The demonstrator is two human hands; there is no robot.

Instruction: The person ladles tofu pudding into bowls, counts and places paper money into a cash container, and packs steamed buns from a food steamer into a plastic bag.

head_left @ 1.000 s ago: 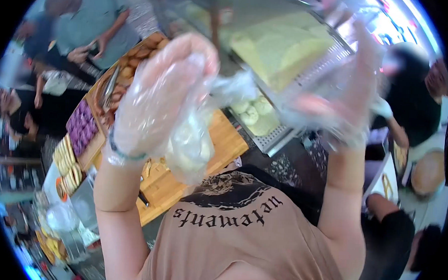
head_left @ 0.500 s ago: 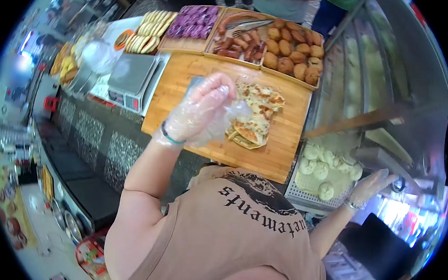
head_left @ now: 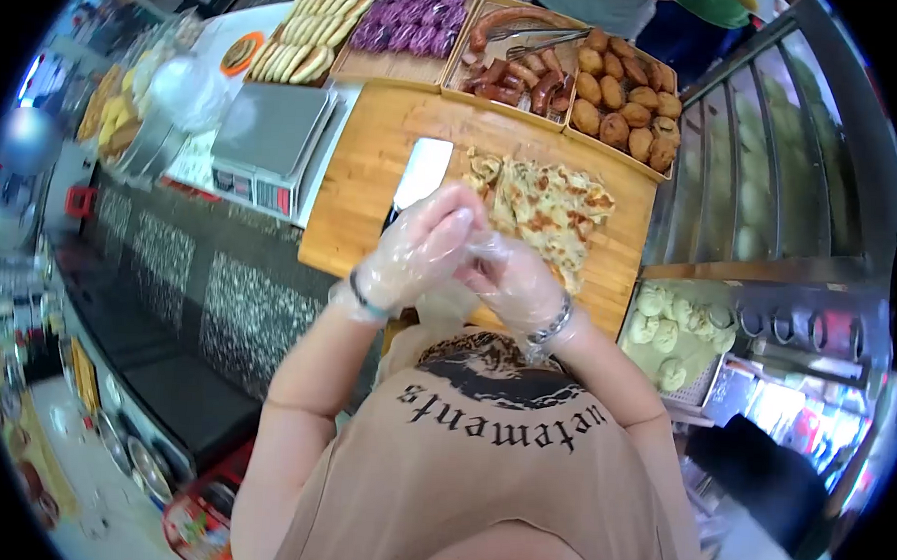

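Note:
My left hand (head_left: 415, 254), in a clear plastic glove, has its fingers pinched on a thin clear plastic bag (head_left: 447, 305) that hangs below. Against it, my right hand (head_left: 513, 283), gloved too, has curled fingers on the same bag near its top. Both are over the front of a wooden board (head_left: 358, 166). Just beyond them on the board lie browned flatbread pieces (head_left: 552, 209). A wide-bladed knife (head_left: 423, 174) rests behind my left hand, its handle partly covered.
Trays of pale buns (head_left: 309, 34), purple rolls (head_left: 410, 20), sausages with tongs (head_left: 517, 78) and browned balls (head_left: 626, 103) line the back. A scale (head_left: 270, 132) stands left. At right are a steamer rack (head_left: 763, 174) and white buns (head_left: 666, 335). People stand behind the trays.
My right hand has come from the steamer side to meet my left hand at the bag. The view has shifted slightly, and the knife on the board now shows.

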